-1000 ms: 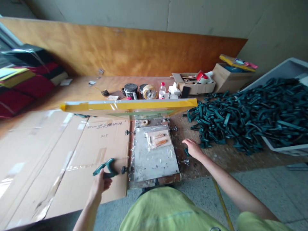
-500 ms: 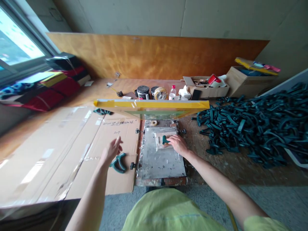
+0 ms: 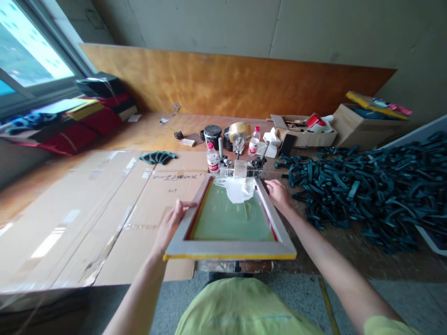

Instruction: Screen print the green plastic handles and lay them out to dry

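A screen printing frame (image 3: 230, 247) lies lowered in front of me, with green mesh and a white patch near its hinged far end. My left hand (image 3: 171, 223) is at its left side, a finger reaching onto the metal rim and the others curled at the edge. Beside the far right part of the rim is my right hand (image 3: 278, 194), fingers loosely bent and apart, with nothing visible in them. The frame hides the grey plate beneath and whatever lies on it. Several curved dark green parts (image 3: 158, 157) rest on the cardboard (image 3: 139, 223) to the left.
A large heap of dark green plastic parts (image 3: 363, 186) covers the right side. Behind the frame stand bottles (image 3: 213, 158), a black tub (image 3: 212, 134) and a tape roll (image 3: 239, 132). Cardboard boxes (image 3: 310, 137) stand back right; red bundles (image 3: 108, 111) lie back left.
The frame has swung down from its raised position over the grey plate. My right hand has left the green part it held there and moved right; my left hand has come to the frame's side.
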Tool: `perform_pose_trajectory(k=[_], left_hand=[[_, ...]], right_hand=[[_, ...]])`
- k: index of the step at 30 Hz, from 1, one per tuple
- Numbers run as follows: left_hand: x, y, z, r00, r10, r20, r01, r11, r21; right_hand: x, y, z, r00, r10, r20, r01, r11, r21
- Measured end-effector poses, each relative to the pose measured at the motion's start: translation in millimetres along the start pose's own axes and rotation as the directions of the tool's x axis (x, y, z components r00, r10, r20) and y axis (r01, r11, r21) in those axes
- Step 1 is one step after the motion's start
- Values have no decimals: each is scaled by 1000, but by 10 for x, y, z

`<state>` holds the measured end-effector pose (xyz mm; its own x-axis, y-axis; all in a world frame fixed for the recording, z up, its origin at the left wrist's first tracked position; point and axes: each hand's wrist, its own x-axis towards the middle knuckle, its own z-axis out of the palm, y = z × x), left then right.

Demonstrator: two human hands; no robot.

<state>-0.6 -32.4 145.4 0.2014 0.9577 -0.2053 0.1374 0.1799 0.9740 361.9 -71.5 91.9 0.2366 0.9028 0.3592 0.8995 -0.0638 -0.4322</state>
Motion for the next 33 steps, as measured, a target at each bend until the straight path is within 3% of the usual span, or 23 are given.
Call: perform_pose_trajectory(k=[2, 4, 6, 9, 12, 14, 17, 21, 23, 27, 29, 33], left_hand=[[-100, -380, -23, 990, -129, 59, 128, 991, 27], [-110, -731, -2, 985, -160, 67, 157, 987, 38], [-62, -1005, 36, 986, -156, 57, 153, 987, 53], [12, -1209, 71, 982, -171, 77, 167, 985, 55], [24, -1226, 66, 976, -192, 99, 188, 981, 50], [11, -1206, 57, 975, -199, 96, 194, 979, 54], [-6, -1199, 53, 975, -207, 80, 203, 978, 56], [-11, -1208, 65, 977, -198, 82, 195, 980, 47], [-14, -1192, 71, 980, -186, 76, 183, 982, 47], [-35, -1123, 79, 979, -191, 64, 189, 981, 47], [-48, -1099, 82, 977, -203, 67, 201, 979, 37], [-55, -1087, 89, 977, -205, 54, 203, 978, 46]], right_hand=[[250, -50, -36, 998, -46, -38, 45, 999, -12], [478, -203, 48, 989, -147, 25, 148, 988, -35], [643, -389, 198, 964, -200, 177, 218, 972, -91], [720, -585, 391, 906, -105, 410, 213, 951, -226], [576, -645, 443, 871, -60, 488, 223, 933, -284], [388, -634, 394, 845, -158, 511, 312, 921, -231], [111, -576, 234, 751, -340, 566, 465, 881, -88], [51, -495, 35, 659, -443, 608, 523, 851, 52], [126, -500, 35, 679, -435, 591, 490, 868, 78], [80, -567, 226, 821, -390, 417, 421, 907, 20], [-76, -567, 300, 826, -425, 371, 448, 893, 26], [-202, -495, 253, 780, -494, 385, 485, 865, 128]])
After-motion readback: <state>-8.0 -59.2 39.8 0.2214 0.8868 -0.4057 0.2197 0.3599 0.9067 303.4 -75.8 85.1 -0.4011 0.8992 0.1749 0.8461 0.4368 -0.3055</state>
